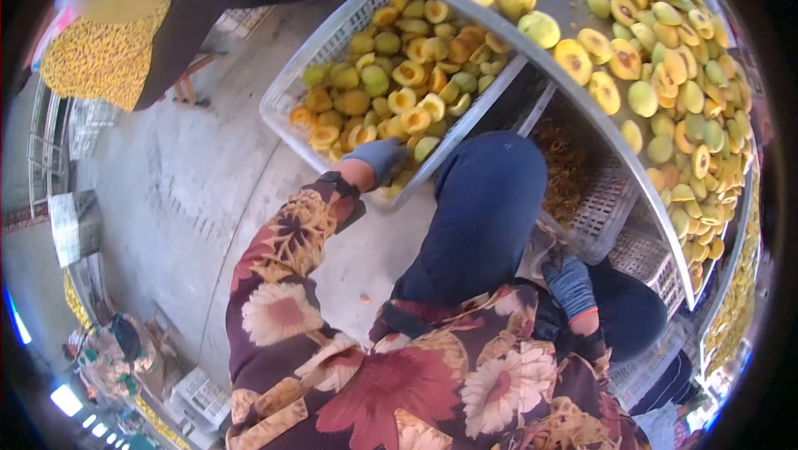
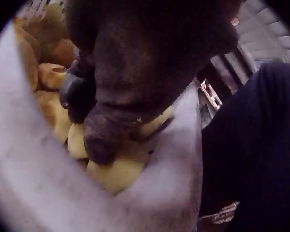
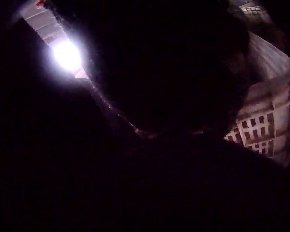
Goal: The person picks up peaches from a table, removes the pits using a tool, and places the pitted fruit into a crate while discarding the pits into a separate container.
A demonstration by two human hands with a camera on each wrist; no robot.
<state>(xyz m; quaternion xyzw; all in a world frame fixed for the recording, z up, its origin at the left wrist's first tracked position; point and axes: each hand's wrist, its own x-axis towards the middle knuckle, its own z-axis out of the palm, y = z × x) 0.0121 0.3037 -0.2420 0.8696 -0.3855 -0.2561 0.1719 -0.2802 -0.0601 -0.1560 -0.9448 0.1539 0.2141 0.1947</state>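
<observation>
In a grey glove, my left hand (image 1: 378, 159) reaches over the near corner of a white plastic crate (image 1: 274, 109) full of pitted apricot halves (image 1: 407, 74). The left wrist view shows its dark gloved fingers (image 2: 100, 147) bent down onto a yellow apricot half (image 2: 118, 174) beside the crate wall; I cannot tell whether they grip it. My right hand (image 1: 572, 284), in a blue-grey knit glove with a red cuff edge, lies low by my right thigh, fingers loosely extended. Its wrist view is almost black.
A metal-edged table (image 1: 619, 147) carries a heap of apricots (image 1: 690, 109), some cut with pits showing. Below it, a crate (image 1: 611, 201) stands beside dark brown scraps (image 1: 561, 167). My knee (image 1: 499, 176) is close to the fruit crate. Another person (image 1: 104, 55) sits at upper left.
</observation>
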